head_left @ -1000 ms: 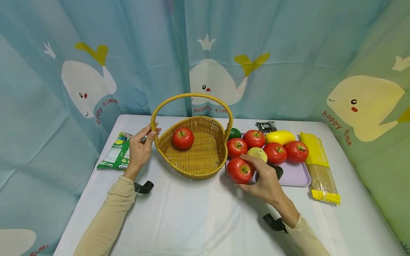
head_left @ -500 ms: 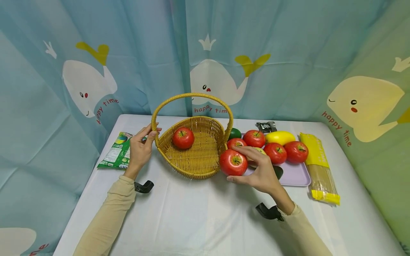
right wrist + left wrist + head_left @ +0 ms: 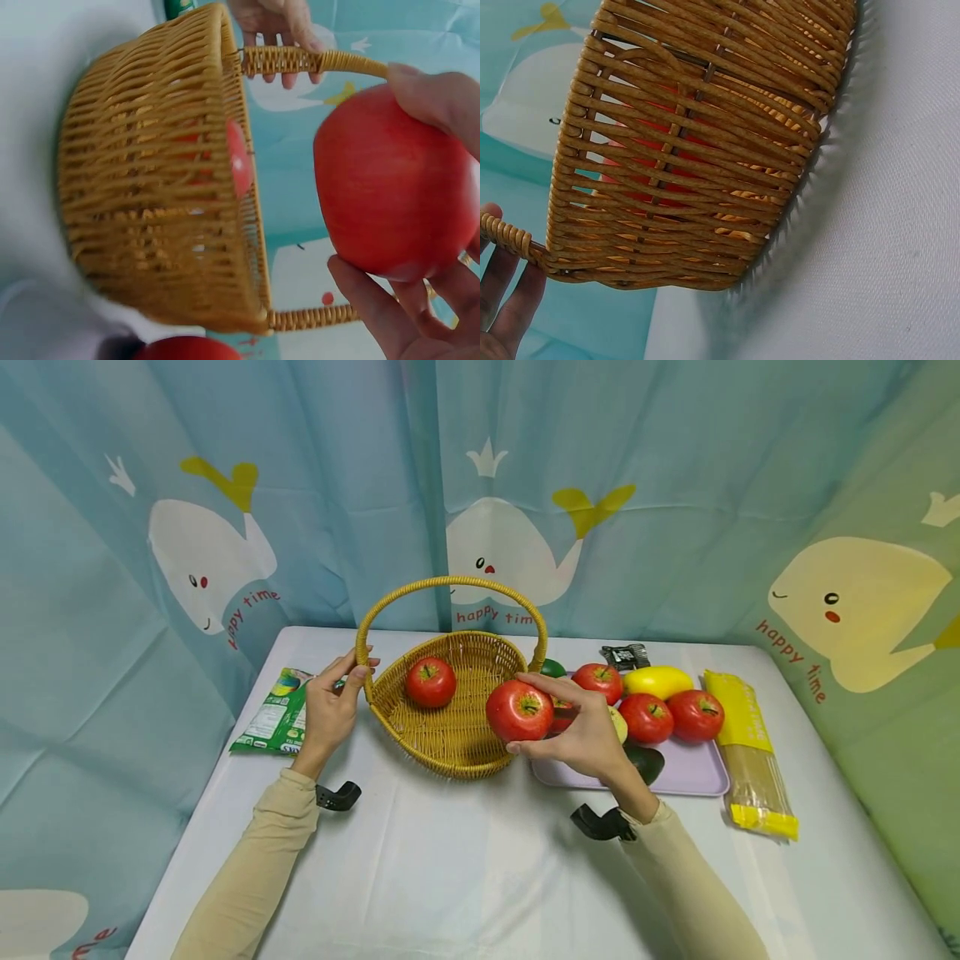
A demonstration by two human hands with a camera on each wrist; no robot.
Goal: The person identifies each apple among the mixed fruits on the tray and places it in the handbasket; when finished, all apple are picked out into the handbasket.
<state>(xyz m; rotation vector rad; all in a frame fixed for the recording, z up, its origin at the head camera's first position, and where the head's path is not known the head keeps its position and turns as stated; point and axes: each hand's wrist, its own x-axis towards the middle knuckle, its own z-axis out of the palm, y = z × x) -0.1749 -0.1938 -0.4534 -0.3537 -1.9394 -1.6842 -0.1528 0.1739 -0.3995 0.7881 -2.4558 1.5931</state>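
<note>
A yellow-brown wicker basket (image 3: 465,727) with a tall arched handle stands on the table, one red apple (image 3: 431,682) lying in its left part. My left hand (image 3: 332,706) grips the handle's left base between thumb and fingers. Held in the fingers and thumb of my right hand (image 3: 585,727) is another red apple (image 3: 517,711), raised at the basket's right rim. In the right wrist view this held apple (image 3: 394,184) is higher than the rim, and the first apple (image 3: 238,157) shows inside the basket.
Right of the basket, a lilac tray (image 3: 693,772) bears several red apples (image 3: 647,718), a yellow mango-shaped fruit (image 3: 657,682) and a dark green avocado-like fruit (image 3: 643,763). Beside it lies a yellow noodle packet (image 3: 752,756). A small black packet (image 3: 626,657) lies behind; a green snack bag (image 3: 273,718) lies left.
My right hand has lifted the red apple off the tray's left side and carried it left and up to the basket's right rim. The left hand stays on the handle.
</note>
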